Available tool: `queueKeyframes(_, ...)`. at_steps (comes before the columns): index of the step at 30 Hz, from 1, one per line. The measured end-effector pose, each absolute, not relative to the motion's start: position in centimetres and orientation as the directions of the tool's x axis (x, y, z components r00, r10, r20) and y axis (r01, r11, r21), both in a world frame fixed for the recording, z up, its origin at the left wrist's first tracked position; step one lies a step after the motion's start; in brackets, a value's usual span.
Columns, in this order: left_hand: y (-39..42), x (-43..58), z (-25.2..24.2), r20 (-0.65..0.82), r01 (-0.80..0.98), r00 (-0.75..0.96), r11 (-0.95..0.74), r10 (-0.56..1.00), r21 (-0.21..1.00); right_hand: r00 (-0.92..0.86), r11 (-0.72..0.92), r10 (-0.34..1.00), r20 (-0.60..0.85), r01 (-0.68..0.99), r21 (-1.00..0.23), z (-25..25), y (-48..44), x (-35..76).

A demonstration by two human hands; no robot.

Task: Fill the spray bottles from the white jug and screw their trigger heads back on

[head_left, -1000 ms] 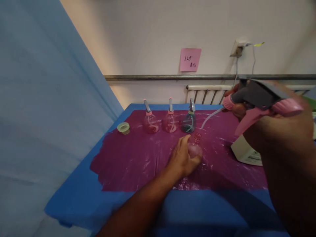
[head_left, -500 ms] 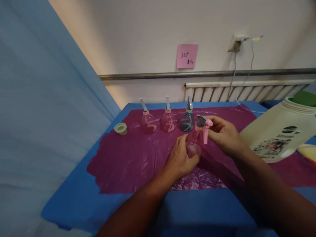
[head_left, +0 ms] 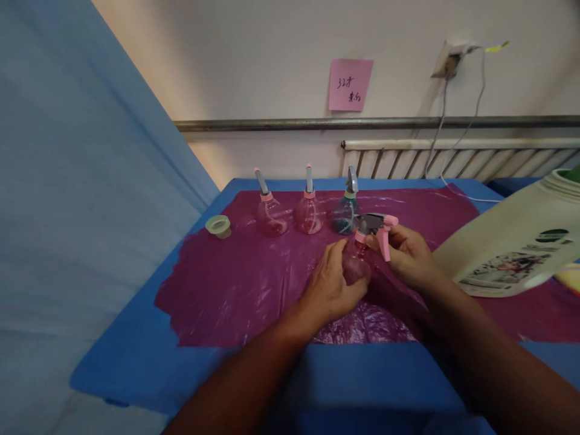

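Observation:
My left hand [head_left: 330,289] is wrapped round a small round pink bottle [head_left: 356,266] standing on the magenta plastic sheet [head_left: 254,278]. My right hand [head_left: 408,257] pinches a grey and pink trigger spray head [head_left: 376,226] that sits on the bottle's neck. Behind them stand three small spray bottles in a row: a pink one [head_left: 269,211], a second pink one [head_left: 309,212] and a green one [head_left: 344,211].
A pale green cap [head_left: 218,226] lies at the sheet's left edge. A large white jug [head_left: 507,248] lies tilted at the right. The table wears a blue cloth [head_left: 149,356]. A blue curtain [head_left: 81,181] hangs left; a radiator [head_left: 453,160] runs behind.
My right hand has brought the spray head down from near the camera to the bottle's neck. My left hand has stayed on the bottle. The camera has tilted slightly.

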State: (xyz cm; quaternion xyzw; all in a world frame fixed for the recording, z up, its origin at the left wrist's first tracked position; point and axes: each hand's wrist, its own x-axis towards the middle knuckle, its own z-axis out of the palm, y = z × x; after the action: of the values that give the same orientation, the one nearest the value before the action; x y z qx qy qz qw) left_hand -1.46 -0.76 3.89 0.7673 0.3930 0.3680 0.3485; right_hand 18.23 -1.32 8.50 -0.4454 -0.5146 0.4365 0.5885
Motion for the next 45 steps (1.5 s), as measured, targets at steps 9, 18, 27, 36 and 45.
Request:
queueKeyframes(9,-1.0,-1.5,4.7,0.248,0.362,0.432,-0.418,0.867,0.833,0.112,0.297,0.949,0.294,-0.009,-0.955,8.3,-1.8,18.1)
queueKeyframes(18,-1.0,-1.6,4.9,0.242,0.361,0.434,-0.414,0.868,0.836,0.187,0.317,0.929,0.321,0.051,-0.947,7.9,-2.0,18.2)
queueKeyframes(27,-1.0,-1.5,4.5,0.265,0.361,0.419,-0.427,0.869,0.829,0.173,0.271,0.946,0.273,0.032,-0.962,7.8,-2.7,17.9)
queueKeyframes(36,-0.8,-1.6,4.8,0.289,0.358,0.436,-0.459,0.852,0.813,0.084,0.308,0.944,0.319,0.124,-0.943,7.8,-2.9,18.6)
queueKeyframes(45,-0.8,-1.6,4.7,0.280,0.365,0.430,-0.449,0.858,0.815,0.083,0.329,0.930,0.359,0.252,-0.910,7.7,-3.2,18.8)
